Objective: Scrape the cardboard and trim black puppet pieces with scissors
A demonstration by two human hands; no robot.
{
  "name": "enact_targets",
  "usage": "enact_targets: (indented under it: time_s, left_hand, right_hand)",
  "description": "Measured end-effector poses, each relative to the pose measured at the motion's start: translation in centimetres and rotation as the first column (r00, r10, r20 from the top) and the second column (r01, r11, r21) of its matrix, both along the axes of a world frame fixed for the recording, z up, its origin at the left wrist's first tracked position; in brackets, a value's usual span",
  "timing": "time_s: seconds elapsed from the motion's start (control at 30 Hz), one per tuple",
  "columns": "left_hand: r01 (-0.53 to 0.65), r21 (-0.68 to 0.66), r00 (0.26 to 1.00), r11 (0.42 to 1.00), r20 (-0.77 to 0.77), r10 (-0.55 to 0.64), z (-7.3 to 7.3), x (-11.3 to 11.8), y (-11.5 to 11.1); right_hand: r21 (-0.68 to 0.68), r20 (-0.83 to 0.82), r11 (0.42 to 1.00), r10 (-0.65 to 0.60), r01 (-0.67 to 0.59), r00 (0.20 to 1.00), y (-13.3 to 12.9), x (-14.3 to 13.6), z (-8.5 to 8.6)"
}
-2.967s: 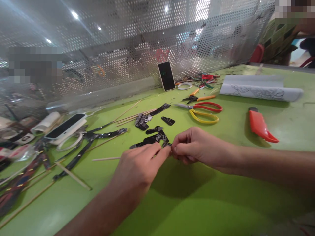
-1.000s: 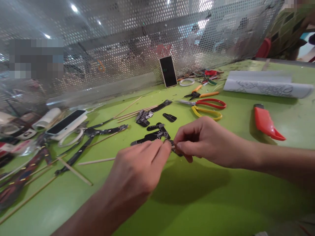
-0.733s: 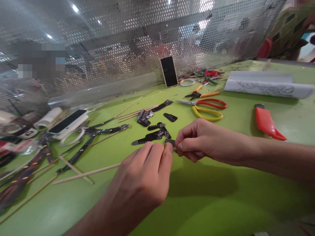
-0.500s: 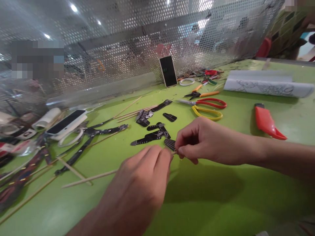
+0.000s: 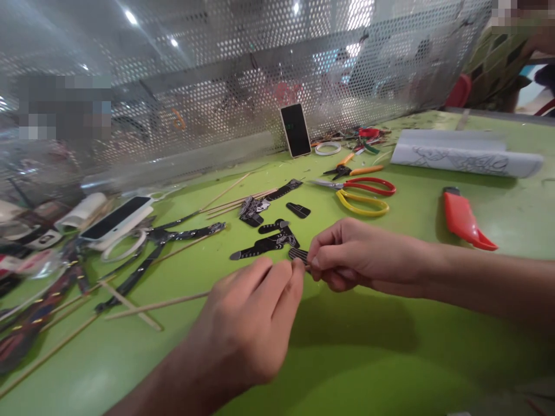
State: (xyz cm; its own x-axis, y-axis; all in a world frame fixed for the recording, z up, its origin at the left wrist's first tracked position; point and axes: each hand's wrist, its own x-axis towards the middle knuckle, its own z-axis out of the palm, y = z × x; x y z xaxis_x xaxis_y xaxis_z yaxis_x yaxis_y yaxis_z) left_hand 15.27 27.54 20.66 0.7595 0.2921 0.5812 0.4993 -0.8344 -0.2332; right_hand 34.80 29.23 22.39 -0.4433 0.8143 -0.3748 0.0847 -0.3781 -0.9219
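In the head view, the left hand (image 5: 254, 318) grips a wooden stick (image 5: 173, 301); the right hand (image 5: 344, 256) seems to pinch its tip, beside a striped black piece (image 5: 298, 253), well in from the surface's (image 5: 347, 375) far edge. I'd brace the left, pinch lightly.

Stick (image 5: 173, 302) (pale) now protrudes further.

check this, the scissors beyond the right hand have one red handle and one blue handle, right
One colour is wrong: the head view shows the scissors beyond the right hand with one red handle and one yellow handle, not blue.
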Motion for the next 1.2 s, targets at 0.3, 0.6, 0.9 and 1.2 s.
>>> enact_targets:
  time_s: [0.3,0.6,0.9,1.2]
  left_hand:
    - [0.068,0.175,0.992,0.982,-0.114,-0.048,0.2,-0.7,0.2]
    - [-0.091,0.009,0.995,0.996,-0.048,0.091,-0.4,0.7,0.2]
    - [-0.025,-0.031,0.999,0.999,-0.031,0.024,-0.2,0.2,0.4]
    - [0.107,0.083,0.994,0.991,-0.046,-0.103,0.0,-0.4,0.3]
  right_hand:
    - [-0.055,-0.081,0.998,-0.006,0.002,0.997,0.1,0.0,-0.1]
    - [0.223,0.117,0.974,0.021,-0.047,0.993,0.3,0.3,0.3]
    - [0.293,0.197,0.953,0.021,-0.079,0.980,-0.1,0.2,0.2]
    - [0.005,-0.048,1.000,-0.025,0.025,0.999,-0.3,-0.4,-0.7]
